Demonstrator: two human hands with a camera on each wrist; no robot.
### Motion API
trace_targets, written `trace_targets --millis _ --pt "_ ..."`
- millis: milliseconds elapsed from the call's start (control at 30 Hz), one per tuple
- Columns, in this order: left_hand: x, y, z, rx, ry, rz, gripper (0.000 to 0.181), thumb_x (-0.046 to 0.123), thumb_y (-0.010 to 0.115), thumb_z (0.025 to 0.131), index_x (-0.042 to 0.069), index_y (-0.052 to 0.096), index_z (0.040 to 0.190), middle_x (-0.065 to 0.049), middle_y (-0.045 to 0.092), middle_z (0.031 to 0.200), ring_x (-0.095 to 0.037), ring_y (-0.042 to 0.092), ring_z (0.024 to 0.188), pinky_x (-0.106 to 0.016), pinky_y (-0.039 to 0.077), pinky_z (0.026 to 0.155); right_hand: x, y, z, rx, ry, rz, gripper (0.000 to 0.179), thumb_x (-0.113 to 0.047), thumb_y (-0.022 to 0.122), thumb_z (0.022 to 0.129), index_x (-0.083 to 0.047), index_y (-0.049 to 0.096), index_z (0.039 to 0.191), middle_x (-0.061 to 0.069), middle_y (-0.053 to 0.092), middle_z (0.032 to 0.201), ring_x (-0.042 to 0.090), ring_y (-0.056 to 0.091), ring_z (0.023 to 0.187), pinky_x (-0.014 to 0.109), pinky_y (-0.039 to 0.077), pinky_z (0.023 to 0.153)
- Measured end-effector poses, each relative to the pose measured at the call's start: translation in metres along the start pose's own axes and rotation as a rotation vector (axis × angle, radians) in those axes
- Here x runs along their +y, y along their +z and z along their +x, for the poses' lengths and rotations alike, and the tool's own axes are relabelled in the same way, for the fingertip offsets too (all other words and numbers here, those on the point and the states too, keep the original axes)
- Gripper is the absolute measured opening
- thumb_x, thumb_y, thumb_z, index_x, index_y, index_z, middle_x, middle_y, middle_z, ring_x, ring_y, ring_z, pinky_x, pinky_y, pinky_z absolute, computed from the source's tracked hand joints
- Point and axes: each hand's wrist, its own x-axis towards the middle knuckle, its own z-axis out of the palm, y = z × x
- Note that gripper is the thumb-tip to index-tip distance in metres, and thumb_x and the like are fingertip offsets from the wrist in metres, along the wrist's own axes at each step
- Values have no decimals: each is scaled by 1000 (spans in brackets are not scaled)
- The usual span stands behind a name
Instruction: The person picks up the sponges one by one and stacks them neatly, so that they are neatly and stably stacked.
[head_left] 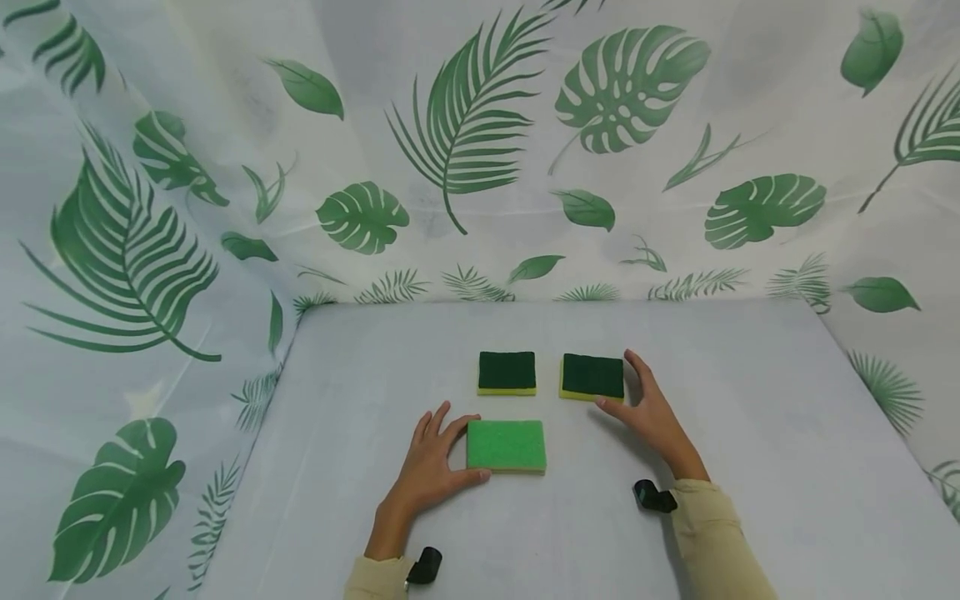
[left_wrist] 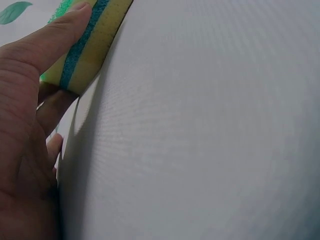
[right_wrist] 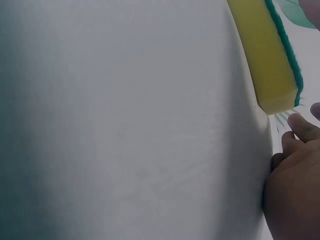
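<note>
My left hand (head_left: 429, 471) holds a bright green sponge (head_left: 506, 446) by its left end, thumb at the near edge and index finger at the far edge. In the left wrist view the thumb lies against the side of this sponge (left_wrist: 95, 45), which has yellow layers and a blue stripe. A dark green and yellow sponge (head_left: 592, 377) lies behind and to the right. Around its right end my right hand (head_left: 654, 417) is spread, thumb near the front edge and index finger by the far corner. The right wrist view shows a gap between the fingers and this sponge (right_wrist: 265, 55).
Another dark green and yellow sponge (head_left: 507, 372) lies left of the right-hand one, behind the bright green sponge. All are on a white table (head_left: 337, 367). A leaf-patterned cloth (head_left: 510, 250) hangs at the back and sides. Both wrists carry small black devices.
</note>
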Motion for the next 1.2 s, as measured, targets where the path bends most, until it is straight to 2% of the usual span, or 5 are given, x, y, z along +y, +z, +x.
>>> trace_targets --millis 200,600,833,1200 --pt "0 0 0 -1 -6 -8 86 64 82 83 27 56 155 -19 26 173 -50 15 158 -75 23 119 3 2 3 6 -18 4 110 -42 81 96 -9 10 173 21 16 176 43 10 162 72 12 124" --pt "2 0 0 -1 -11 -13 85 64 82 83 28 56 156 -19 26 173 -50 15 158 -76 23 119 2 4 4 7 10 -4 104 -40 80 97 -7 16 171 24 16 175 44 11 162 67 15 126" --pt "2 0 0 -7 -20 -7 85 65 81 83 29 56 156 -18 25 174 -49 14 159 -75 23 119 2 5 5 29 -2 -18 97 -33 79 100 -3 19 170 27 19 174 46 13 161 66 16 126" --pt "1 0 -1 0 -19 -5 86 66 81 83 28 56 156 -18 25 174 -49 14 158 -75 24 119 4 6 6 52 -10 -12 95 -30 81 99 -4 22 169 26 22 173 45 13 161 66 14 126"
